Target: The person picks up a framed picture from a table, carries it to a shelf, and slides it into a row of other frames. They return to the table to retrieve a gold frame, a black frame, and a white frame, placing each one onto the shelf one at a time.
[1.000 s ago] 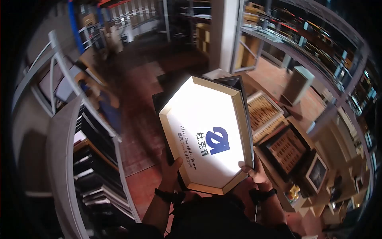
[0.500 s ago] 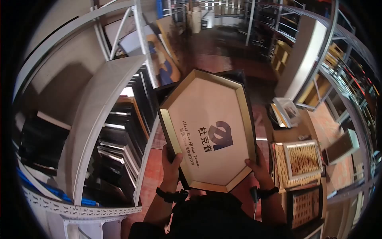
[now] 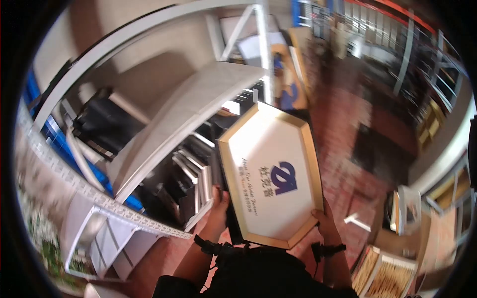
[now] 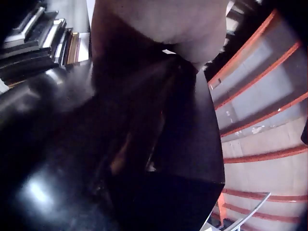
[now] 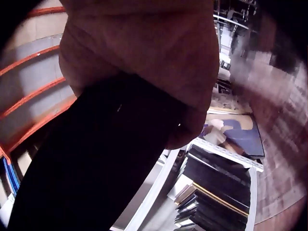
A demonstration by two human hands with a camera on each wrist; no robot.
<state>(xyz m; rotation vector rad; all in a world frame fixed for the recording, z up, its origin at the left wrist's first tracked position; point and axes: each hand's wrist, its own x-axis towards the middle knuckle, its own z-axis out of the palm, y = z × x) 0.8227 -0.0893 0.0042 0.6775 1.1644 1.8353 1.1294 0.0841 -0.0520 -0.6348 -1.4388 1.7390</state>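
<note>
A six-sided frame [image 3: 271, 174] with a gold inner edge and black outer sides is held up in front of the body. Its white panel bears a blue logo and dark lettering, turned sideways in the head view. On its left side, my left hand [image 3: 217, 214] grips the black edge. My right hand [image 3: 326, 222] grips the opposite side near the lower corner, thumb over the gold rim. Both wrist views are mostly filled by the frame's dark side, with the left palm [image 4: 159, 24] and right palm [image 5: 139, 43] against it; most fingers are hidden.
A grey metal rack [image 3: 194, 104] stands close on the left, with black and white frames [image 3: 191, 174] stacked upright on its lower level. At lower right are a box [image 3: 405, 213] of framed pieces and a tray of wooden sticks [image 3: 390, 275]. Reddish floor [image 3: 333, 114] runs ahead.
The head view has swung left, so the rack and its stacked frames now sit nearer the middle. Both hands keep hold of the six-sided frame, which has shifted slightly right in view.
</note>
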